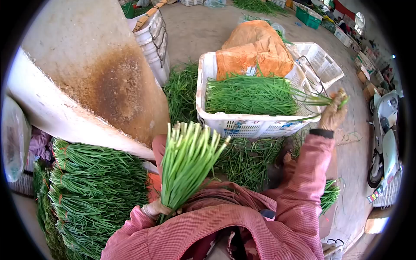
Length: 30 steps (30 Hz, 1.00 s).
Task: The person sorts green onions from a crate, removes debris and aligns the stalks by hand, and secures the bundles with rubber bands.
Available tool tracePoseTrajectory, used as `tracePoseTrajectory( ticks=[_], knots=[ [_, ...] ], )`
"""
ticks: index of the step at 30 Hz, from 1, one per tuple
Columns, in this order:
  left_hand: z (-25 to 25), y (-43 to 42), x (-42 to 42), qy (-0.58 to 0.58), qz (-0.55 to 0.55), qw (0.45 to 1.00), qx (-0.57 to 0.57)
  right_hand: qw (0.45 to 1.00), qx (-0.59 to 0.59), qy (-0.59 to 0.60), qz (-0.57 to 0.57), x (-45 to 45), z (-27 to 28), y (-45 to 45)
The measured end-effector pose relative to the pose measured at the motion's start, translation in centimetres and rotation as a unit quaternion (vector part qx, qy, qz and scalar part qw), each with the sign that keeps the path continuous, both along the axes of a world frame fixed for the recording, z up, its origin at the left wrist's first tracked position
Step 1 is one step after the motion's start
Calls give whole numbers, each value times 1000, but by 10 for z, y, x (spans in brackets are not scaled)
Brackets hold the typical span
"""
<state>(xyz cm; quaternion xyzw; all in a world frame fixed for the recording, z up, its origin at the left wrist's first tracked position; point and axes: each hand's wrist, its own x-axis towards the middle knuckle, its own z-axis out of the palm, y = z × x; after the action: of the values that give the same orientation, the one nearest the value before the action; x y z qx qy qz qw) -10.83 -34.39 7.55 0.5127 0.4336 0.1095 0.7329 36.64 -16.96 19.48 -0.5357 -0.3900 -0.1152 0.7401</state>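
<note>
My left hand (159, 209) is closed round the lower part of a thick bunch of garlic chives (184, 160), held against my lap with the pale cut ends pointing up and away. Out to the right, my gloved right hand (334, 113) is closed on a few garlic chives (314, 100), at the right rim of a white plastic crate (242, 123). Those stalks trail leftward over the crate. Inside it lies a layer of loose garlic chives (251, 95), with an orange woven sack (258, 50) at its far side.
Tied bundles of garlic chives (95, 186) are stacked at my left. A rust-stained white panel (117, 82) rises beside them. White buckets (151, 43) stand behind it. Scattered stalks (249, 160) cover the floor before me. A parked scooter (385, 134) is at far right.
</note>
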Motion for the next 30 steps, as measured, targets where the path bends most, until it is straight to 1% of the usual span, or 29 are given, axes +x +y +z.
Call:
tracePoseTrajectory(
  ticks=[1, 3, 4, 5, 6, 7, 8, 9, 10, 11, 12, 14, 15, 17, 18, 19, 20, 21, 22, 23, 24, 25, 26, 27, 28, 30],
  knots=[
    [2, 0, -3, 3, -3, 1000, 0, 996, 19, -82, -16, 4, -3, -6],
    [4, 3, -7, 13, -3, 1000, 0, 992, -51, -24, 115, 0, -23, -24],
    [4, 5, -7, 17, -2, 1000, 2, 960, -93, 120, 237, -29, -15, -38],
    [5, 7, -6, 20, 1, 1000, 4, 943, -112, 174, 262, -50, -23, -42],
    [6, 6, -7, 25, 5, 1000, 6, 915, -228, 167, 288, -59, -31, -49],
    [7, 7, -5, 29, 8, 1000, 9, 888, -295, 147, 321, -75, -40, -54],
    [8, 6, -6, 33, 11, 999, 9, 845, -299, 196, 397, -93, -53, -59],
    [9, 7, -5, 38, 13, 999, 12, 755, -270, 321, 504, -111, -64, -59],
    [8, 9, -3, 40, 14, 999, 13, 717, -350, 282, 533, -129, -70, -62],
    [8, 9, 0, 43, 14, 999, 14, 654, -303, 351, 598, -150, -76, -65],
    [10, 10, 1, 45, 13, 999, 17, 595, -346, 336, 643, -164, -82, -66],
    [9, 12, 5, 51, 14, 998, 19, 557, -435, 294, 643, -193, -81, -67],
    [9, 13, 7, 53, 13, 998, 21, 570, -480, 218, 630, -204, -77, -68],
    [9, 11, 8, 57, 13, 998, 20, 529, -477, 182, 678, -213, -79, -63],
    [10, 11, 9, 59, 12, 998, 19, 510, -524, 161, 663, -213, -80, -59],
    [10, 11, 8, 60, 12, 998, 19, 553, -505, 141, 648, -206, -84, -53],
    [9, 11, 8, 67, 10, 998, 17, 658, -445, 159, 586, -187, -94, -43],
    [9, 12, 8, 67, 10, 998, 17, 755, -385, 185, 497, -167, -104, -30],
    [10, 12, 7, 69, 9, 997, 15, 815, -356, 199, 412, -146, -116, -15],
    [10, 11, 6, 70, 10, 997, 13, 777, -495, 35, 387, -120, -139, -1],
    [11, 11, 5, 73, 8, 997, 11, 733, -419, 219, 489, -124, -156, 1],
    [11, 11, 4, 75, 8, 997, 9, 651, -319, 392, 566, -133, -159, -5],
    [11, 12, 4, 78, 7, 997, 8, 721, -370, 218, 544, -145, -162, -13],
    [12, 11, 3, 79, 5, 997, 6, 762, -407, 35, 502, -164, -151, -21],
    [12, 12, 2, 81, 5, 997, 5, 696, -479, 74, 530, -181, -135, -24],
    [15, 8, -2, 86, 6, 996, -1, 563, -566, 104, 594, -205, -109, -33]
  ],
)
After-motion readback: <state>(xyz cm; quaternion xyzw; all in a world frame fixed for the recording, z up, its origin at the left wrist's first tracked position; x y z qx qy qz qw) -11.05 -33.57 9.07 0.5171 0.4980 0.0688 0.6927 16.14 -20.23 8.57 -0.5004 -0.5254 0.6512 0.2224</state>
